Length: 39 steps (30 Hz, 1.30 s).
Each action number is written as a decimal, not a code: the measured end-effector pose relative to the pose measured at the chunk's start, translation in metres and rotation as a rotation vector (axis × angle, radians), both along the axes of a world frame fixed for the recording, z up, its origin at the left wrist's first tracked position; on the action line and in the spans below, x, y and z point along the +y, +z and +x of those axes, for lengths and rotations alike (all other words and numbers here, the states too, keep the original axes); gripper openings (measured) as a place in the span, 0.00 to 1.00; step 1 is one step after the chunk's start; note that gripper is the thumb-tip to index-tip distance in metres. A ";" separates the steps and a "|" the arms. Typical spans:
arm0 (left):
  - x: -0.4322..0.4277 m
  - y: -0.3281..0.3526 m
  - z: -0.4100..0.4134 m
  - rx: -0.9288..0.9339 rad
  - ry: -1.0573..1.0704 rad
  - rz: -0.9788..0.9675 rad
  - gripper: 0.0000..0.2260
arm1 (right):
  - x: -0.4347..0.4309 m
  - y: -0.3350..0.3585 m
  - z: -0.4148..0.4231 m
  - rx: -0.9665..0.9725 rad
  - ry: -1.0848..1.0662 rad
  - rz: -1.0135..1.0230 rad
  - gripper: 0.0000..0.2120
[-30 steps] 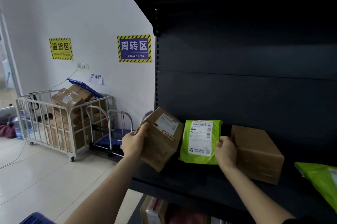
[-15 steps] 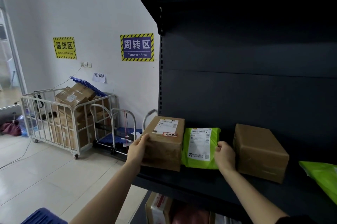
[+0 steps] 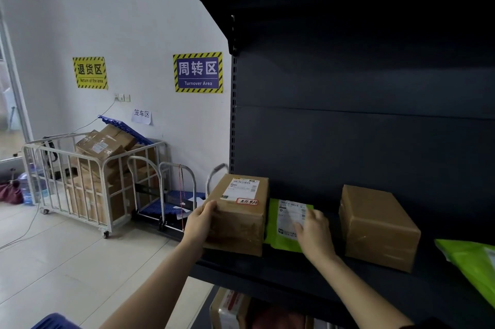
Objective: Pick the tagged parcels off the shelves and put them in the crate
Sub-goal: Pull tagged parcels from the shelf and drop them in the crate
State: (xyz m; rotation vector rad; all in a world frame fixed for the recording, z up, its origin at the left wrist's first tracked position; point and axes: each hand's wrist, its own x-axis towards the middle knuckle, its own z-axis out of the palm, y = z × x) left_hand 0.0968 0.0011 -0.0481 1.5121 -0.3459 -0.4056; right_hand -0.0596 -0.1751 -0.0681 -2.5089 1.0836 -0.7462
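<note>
Landmark: the brown taped cardboard carton with a white shipping label and a red-bordered handwritten tag (image 3: 238,217); it stands on the dark metal shelf board (image 3: 267,273) at the board's left end, label face up.

Left grip (image 3: 201,224): wrapped on the landmark carton's left side; thumb over its upper front edge; the other fingers are hidden behind the carton's side.

Right grip (image 3: 316,237): just right of the landmark carton, laid on the lime-green plastic mailer bag with a white printed label (image 3: 273,229); the fingers appear spread and fairly straight, though motion blur there limits certainty; nothing is pinched.

The green mailer sits on the same board, just beside the carton's right face, between it and a plain brown taped cardboard box (image 3: 377,229) further right; the two brown boxes stand apart.

Far right of the carton, at the frame edge: a second lime-green mailer (image 3: 471,261), lying tilted on the board.

Below the carton, on the lower shelf: another taped parcel (image 3: 230,310), partly seen.

Well below and left of the carton, at the bottom edge: the corner of a blue plastic crate (image 3: 53,322).

Left of the carton, on the tiled floor: a white wire cage trolley (image 3: 88,181) piled with cardboard boxes; a blue platform cart (image 3: 171,208) between it and the shelving.
</note>
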 end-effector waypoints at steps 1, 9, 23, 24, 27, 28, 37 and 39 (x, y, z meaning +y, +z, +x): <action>-0.001 0.001 0.001 -0.004 -0.003 0.004 0.18 | 0.007 0.005 0.006 -0.040 0.063 0.025 0.23; 0.003 0.006 0.000 -0.005 -0.066 0.011 0.08 | 0.055 0.028 0.033 -0.298 0.274 0.464 0.20; 0.033 -0.006 -0.003 -0.122 -0.306 -0.117 0.19 | 0.074 0.019 0.014 -0.421 0.507 0.561 0.13; 0.035 -0.008 -0.003 -0.147 -0.326 -0.111 0.20 | 0.075 0.017 0.012 -0.426 0.507 0.546 0.13; 0.040 -0.010 -0.003 -0.192 -0.382 -0.097 0.21 | 0.079 0.014 0.009 -0.426 0.500 0.497 0.16; 0.041 -0.010 -0.003 -0.209 -0.398 -0.091 0.22 | 0.080 0.013 0.009 -0.426 0.497 0.489 0.17; 0.042 -0.006 -0.002 -0.314 -0.416 -0.064 0.23 | 0.088 0.011 0.008 -0.448 0.464 0.501 0.23; 0.043 -0.007 0.000 -0.318 -0.424 -0.057 0.24 | 0.091 0.011 0.006 -0.457 0.455 0.515 0.24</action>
